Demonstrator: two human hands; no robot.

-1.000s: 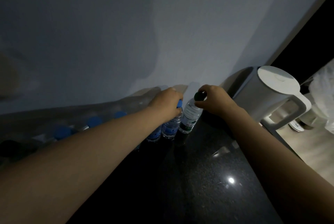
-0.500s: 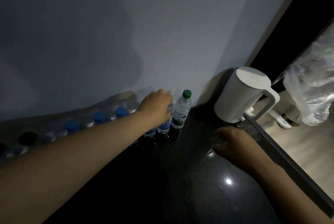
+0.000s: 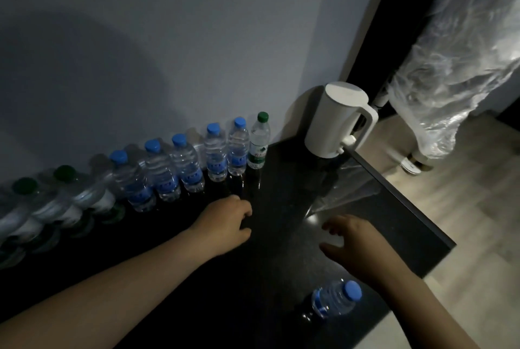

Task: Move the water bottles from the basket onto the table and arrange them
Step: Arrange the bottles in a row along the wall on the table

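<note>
Several water bottles stand in a row along the wall on the dark table (image 3: 281,202). The green-capped bottle (image 3: 258,141) ends the row at the right, with a blue-capped bottle (image 3: 238,148) beside it. More green-capped bottles (image 3: 64,193) stand at the dim left end. One blue-capped bottle (image 3: 336,299) stands alone near the table's front, below my right forearm. My left hand (image 3: 225,222) hovers in front of the row with loosely curled fingers, holding nothing. My right hand (image 3: 354,239) is spread over the table, empty. No basket is in view.
A white electric kettle (image 3: 337,120) stands at the table's far right corner. Crinkled clear plastic (image 3: 450,53) hangs at the right over the wooden floor (image 3: 464,208). The table's right edge (image 3: 408,199) runs diagonally. A grey wall (image 3: 197,39) backs the row.
Both hands let go of the rightmost bottles and pulled back toward me. The view tilted down, showing the whole row and the lone bottle at the front.
</note>
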